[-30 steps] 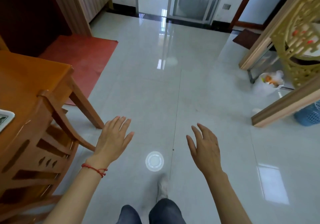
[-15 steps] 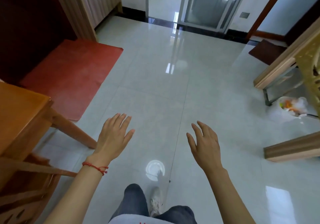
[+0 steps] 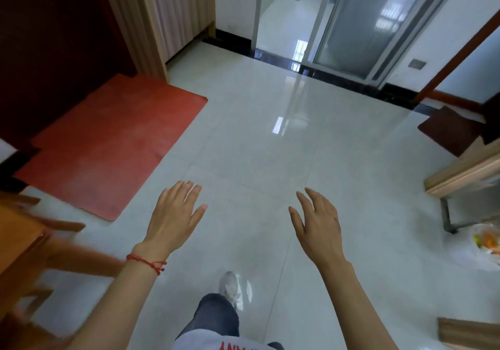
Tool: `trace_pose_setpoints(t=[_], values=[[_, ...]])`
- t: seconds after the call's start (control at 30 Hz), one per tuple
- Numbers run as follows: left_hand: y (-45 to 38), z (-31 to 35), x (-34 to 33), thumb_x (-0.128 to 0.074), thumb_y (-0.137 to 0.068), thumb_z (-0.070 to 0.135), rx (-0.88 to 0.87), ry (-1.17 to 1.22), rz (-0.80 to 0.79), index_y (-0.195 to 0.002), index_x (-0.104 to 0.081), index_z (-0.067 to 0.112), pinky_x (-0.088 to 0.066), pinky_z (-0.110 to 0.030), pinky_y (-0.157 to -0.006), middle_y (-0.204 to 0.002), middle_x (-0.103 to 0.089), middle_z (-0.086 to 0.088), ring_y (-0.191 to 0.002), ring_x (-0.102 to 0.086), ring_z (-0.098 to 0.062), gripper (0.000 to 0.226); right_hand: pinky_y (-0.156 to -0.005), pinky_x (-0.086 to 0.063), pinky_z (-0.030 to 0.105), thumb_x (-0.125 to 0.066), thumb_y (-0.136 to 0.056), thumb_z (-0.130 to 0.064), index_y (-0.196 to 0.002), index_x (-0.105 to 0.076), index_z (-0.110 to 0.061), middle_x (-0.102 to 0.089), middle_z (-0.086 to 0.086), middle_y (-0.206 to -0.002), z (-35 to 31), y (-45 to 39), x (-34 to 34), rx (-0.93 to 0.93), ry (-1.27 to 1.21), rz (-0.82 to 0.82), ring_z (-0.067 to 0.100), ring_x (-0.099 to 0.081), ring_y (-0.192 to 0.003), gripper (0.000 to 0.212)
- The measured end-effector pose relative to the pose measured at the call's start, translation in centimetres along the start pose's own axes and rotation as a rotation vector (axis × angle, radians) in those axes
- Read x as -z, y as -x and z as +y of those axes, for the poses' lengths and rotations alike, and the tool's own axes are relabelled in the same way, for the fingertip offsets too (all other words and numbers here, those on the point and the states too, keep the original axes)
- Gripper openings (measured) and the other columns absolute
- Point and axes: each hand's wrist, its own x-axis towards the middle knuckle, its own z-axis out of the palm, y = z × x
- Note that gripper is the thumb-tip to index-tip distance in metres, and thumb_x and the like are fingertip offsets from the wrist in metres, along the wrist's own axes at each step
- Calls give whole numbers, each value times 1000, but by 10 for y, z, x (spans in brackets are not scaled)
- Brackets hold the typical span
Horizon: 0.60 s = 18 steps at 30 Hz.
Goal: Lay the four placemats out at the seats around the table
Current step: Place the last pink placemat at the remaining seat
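Observation:
My left hand (image 3: 174, 211) is held out palm down over the glossy tiled floor, fingers apart and holding nothing; a red string bracelet circles its wrist. My right hand (image 3: 318, 225) is out beside it, also spread and empty. Only a blurred corner of the orange wooden table (image 3: 19, 244) shows at the left edge, with a chair leg below it. No placemat is in view.
A red floor mat (image 3: 108, 144) lies ahead on the left by a dark wooden wall. A glass sliding door (image 3: 357, 22) stands ahead. A wooden frame (image 3: 465, 171) and a plastic bag (image 3: 487, 244) are at the right. My leg and shoe (image 3: 230, 290) step forward.
The view has advanced along the floor past the table and chair, which have slid off to the lower left. The red mat and glass door are closer. Both hands stay empty and spread.

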Motion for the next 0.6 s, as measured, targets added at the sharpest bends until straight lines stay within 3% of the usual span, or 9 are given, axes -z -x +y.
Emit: trace_pose_setpoints(t=[0.27,0.4,0.6], values=[[-111,-44,13,-7,-96,50,110,9,8,-115,-62,3,-47,-50,-89,-114,-65,-17,-109,-60,-35,75,-89,-47,41,-18,-96,-47,-112,-62,-8,-62,13,-117,-15,-137,-34,79,-46,-23,31,-61,-105,60],[-148,-66,19,-7,-97,49,193,-3,9,-114,-63,3,-43,-43,-93,-115,-65,-16,-109,-60,-34,75,-90,-47,41,-20,-96,-47,-112,-62,-8,-62,14,-118,-27,-200,-56,167,-59,-60,31,-61,-106,59],[-199,-107,20,-7,-96,51,396,7,25,-120,-60,3,-43,-52,-94,-121,-62,-17,-114,-57,-36,76,-90,-47,43,-32,-92,-41,-114,-61,-8,-61,14,-119,-53,-310,-96,326,-116,-81,32,-59,-108,49]])
